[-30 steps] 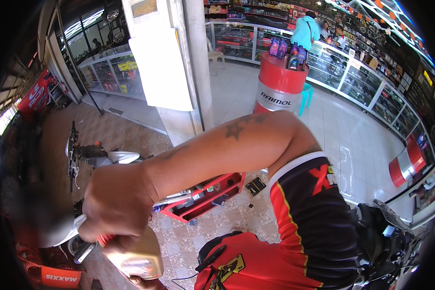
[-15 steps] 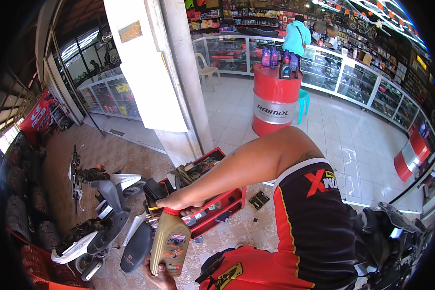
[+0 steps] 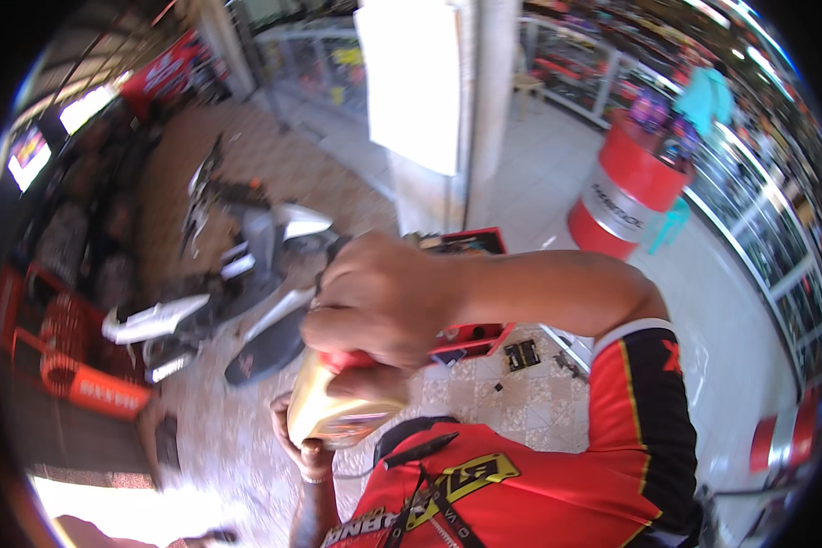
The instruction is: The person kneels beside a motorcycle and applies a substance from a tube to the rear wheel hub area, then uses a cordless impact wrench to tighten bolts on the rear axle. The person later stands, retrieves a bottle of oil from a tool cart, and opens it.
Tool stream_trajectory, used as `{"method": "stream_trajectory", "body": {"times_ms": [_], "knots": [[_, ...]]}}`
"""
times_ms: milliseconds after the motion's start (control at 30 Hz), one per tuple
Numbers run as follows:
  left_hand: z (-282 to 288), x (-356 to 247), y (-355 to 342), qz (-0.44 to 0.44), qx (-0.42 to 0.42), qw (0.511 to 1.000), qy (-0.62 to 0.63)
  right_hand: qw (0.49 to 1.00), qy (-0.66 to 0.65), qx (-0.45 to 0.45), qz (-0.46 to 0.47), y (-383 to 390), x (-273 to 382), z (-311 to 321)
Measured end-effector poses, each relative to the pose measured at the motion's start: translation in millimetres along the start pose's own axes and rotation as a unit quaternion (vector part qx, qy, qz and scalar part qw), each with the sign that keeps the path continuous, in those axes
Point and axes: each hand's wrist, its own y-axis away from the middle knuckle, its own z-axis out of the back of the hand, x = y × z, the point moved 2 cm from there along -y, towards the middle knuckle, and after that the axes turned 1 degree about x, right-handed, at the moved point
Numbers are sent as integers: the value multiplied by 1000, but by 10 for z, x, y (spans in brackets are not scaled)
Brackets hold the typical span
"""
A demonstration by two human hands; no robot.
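Note:
A gold plastic engine oil bottle (image 3: 342,420) stands tilted in front of my chest. My left hand (image 3: 294,431) holds it low down, with the thumb against its near side. Over the top, my right hand (image 3: 374,297) is closed around the red screw cap (image 3: 342,360); most of the cap is hidden by the fingers. The right arm reaches across from the right, the elbow raised. Motion smears the hand and bottle somewhat.
A partly stripped scooter (image 3: 260,242) and a dark loose seat (image 3: 265,356) are at left. Behind my right forearm is a red tool tray (image 3: 484,338). Farther off stand a white pillar (image 3: 429,196), a red drum (image 3: 616,187) topped with bottles, and glass display counters (image 3: 767,228).
My view has turned and tipped, so the surroundings sit differently. The bottle has come closer and higher, its capped end toward me. Both hands keep their hold on it.

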Motion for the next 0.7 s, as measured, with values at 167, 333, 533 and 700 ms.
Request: {"method": "stream_trajectory", "body": {"times_ms": [167, 333, 533, 700], "knots": [[-16, -192, -23, 60, -27, 998, -4, 948, -76, 43, -307, 73, -278, -24], [13, 220, 20, 136, -17, 989, -45, 484, -313, 392, -717, 1013, -767, -637], [-56, 478, 280, 137, -15, 988, -66, 824, -123, 176, -525, 1402, -666, -948], [-122, 289, 136, 51, -16, 993, -109, 934, -116, 18, -339, 686, -464, -280]]}}
